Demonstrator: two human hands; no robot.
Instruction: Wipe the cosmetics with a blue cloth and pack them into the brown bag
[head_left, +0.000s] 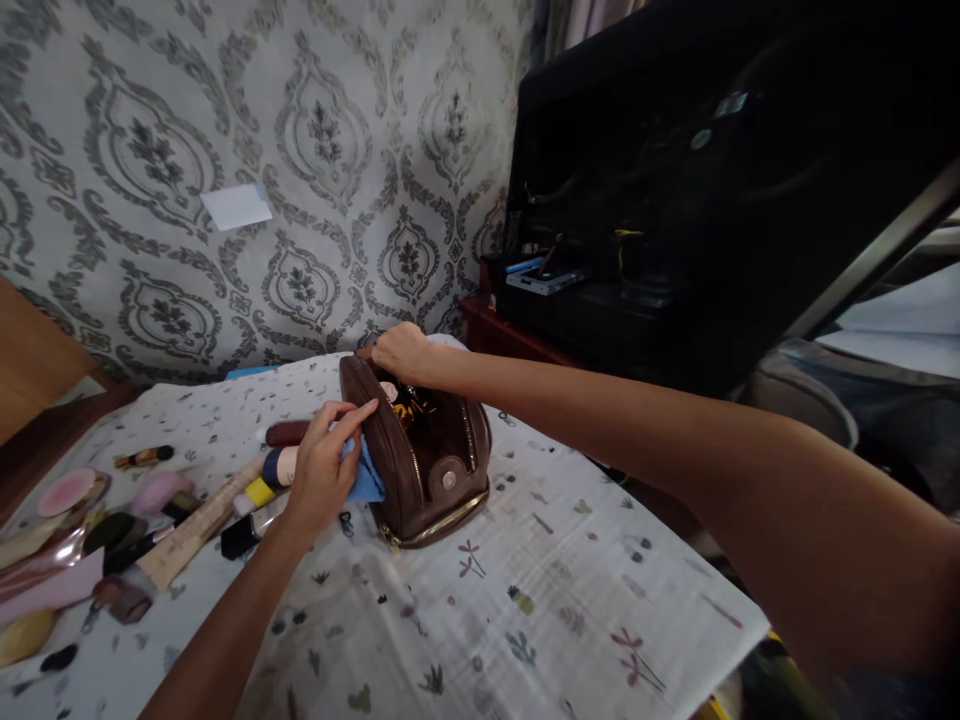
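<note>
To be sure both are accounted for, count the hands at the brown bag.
2. The left hand is at the side of the brown bag, a finger on its edge, by a blue cloth. The right hand is at its far end, fingers partly hidden.

Our 2 bare arms reach forward. Right arm [600, 405] stretched long from right edge, right hand [403, 352] curled, knuckles up. Left forearm [247, 600] angles up from lower edge; left hand [326, 462] lower, index finger extended, other fingers bent.
</note>
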